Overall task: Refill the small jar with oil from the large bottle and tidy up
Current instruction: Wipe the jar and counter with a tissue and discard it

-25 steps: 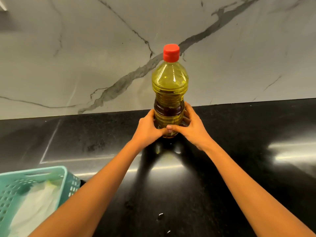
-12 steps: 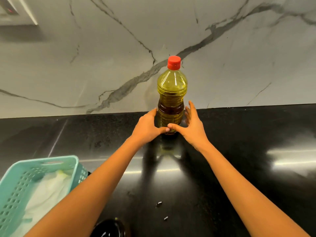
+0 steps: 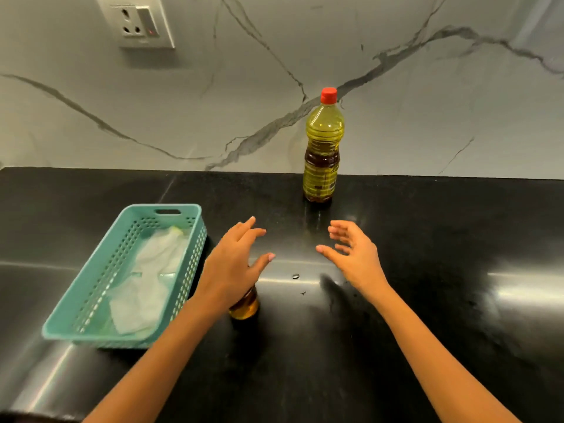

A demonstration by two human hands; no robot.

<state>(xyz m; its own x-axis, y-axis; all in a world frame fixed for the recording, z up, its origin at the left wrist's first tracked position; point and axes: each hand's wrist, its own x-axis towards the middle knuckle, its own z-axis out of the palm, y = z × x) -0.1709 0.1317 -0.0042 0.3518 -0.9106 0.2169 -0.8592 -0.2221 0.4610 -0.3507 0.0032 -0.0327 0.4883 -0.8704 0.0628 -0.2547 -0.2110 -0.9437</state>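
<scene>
Both hands have come off the bottle (image 3: 323,148) and drawn back toward the near side, so nothing is held any longer. That bottle stands upright at the far edge of the black table (image 3: 427,239), close to the marble wall (image 3: 183,102), its red cap (image 3: 329,95) on and yellow oil filling most of it.

Now the left hand (image 3: 232,264) hovers with fingers spread and loosely bent, thumb out to the right. Under its wrist sits the jar (image 3: 245,305), amber oil showing in its lower part; its top is hidden by the hand, and I cannot tell whether the hand touches it. To the right, well apart from the left, the right hand (image 3: 355,254) is also wide, fingers fanned and slightly curled, gripping nothing.

Just left of the jar lies a teal basket (image 3: 100,338) with a white cloth (image 3: 146,285) crumpled inside. A few small specks (image 3: 295,276) lie on the table between the hands. High on the wall at far left is a socket (image 3: 137,22).
</scene>
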